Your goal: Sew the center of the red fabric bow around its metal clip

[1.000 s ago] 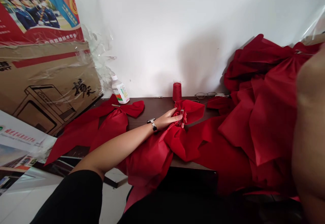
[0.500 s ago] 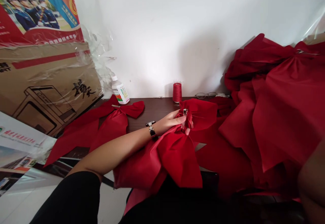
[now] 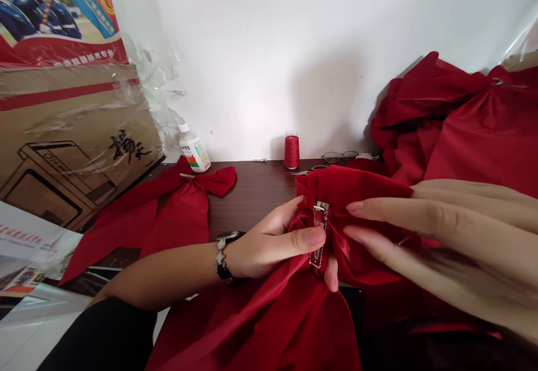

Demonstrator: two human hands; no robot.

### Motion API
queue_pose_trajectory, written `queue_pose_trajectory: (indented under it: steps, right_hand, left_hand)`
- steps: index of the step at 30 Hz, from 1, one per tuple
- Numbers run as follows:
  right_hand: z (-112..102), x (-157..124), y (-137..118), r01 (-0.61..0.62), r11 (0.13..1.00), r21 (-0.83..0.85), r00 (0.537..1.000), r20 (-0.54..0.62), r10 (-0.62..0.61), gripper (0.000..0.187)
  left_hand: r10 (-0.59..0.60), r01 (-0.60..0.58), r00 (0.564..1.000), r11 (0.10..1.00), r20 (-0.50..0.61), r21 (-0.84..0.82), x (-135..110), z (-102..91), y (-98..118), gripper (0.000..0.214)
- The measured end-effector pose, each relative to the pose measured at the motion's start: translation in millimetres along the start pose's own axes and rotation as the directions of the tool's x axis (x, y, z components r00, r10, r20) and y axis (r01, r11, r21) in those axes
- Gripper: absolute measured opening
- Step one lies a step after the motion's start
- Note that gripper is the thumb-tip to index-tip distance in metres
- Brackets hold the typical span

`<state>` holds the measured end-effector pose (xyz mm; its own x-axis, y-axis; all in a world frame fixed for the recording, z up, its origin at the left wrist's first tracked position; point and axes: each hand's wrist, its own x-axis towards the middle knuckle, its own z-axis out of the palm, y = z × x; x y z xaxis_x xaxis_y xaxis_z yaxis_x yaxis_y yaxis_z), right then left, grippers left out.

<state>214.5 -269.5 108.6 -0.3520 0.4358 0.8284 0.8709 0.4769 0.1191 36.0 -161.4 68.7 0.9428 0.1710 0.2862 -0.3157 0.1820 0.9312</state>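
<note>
My left hand (image 3: 273, 242) is closed round the gathered middle of a red fabric bow (image 3: 357, 186), thumb pressed on a silver metal hair clip (image 3: 318, 256) at its centre. The bow's tails hang below that hand. From the right, my right hand (image 3: 445, 242) reaches in with fingers stretched out. Two of its fingertips lie apart at the gathers beside the clip, against the right loop. A thin pale sliver shows between those fingers; I cannot tell whether it is held.
A second red bow (image 3: 174, 214) lies left on the dark table (image 3: 252, 191). Behind are a white bottle (image 3: 195, 149), a red thread spool (image 3: 291, 152) with needles on top, scissors (image 3: 299, 173) and glasses (image 3: 336, 156). Red bows (image 3: 471, 130) pile up right; a cardboard box (image 3: 75, 147) stands left.
The held bow has come closer and lower in view, still in my left hand. My right hand has come in from the lower right edge to the bow's gathers.
</note>
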Motion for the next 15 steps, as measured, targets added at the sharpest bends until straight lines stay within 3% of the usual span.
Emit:
queue_pose_trajectory:
  steps: [3,12,15]
  right_hand:
    - [-4.0,-0.6,7.4,0.081,0.996,0.026,0.997,0.007,-0.082,0.01]
    - [-4.4,-6.1,3.5,-0.086,0.989,0.118,0.981,0.185,0.063,0.011]
    - [-2.5,-5.0,3.8,-0.11,0.979,0.171,0.983,0.163,0.082,0.011]
  left_hand:
    - [0.003,-0.004,0.999,1.0,0.04,0.024,-0.9,4.8,1.1,0.031]
    - [-0.048,0.049,0.999,0.986,-0.012,0.159,-2.7,1.6,2.1,0.037]
    - [-0.075,0.081,0.996,0.981,-0.039,0.177,-3.1,-1.6,3.1,0.039]
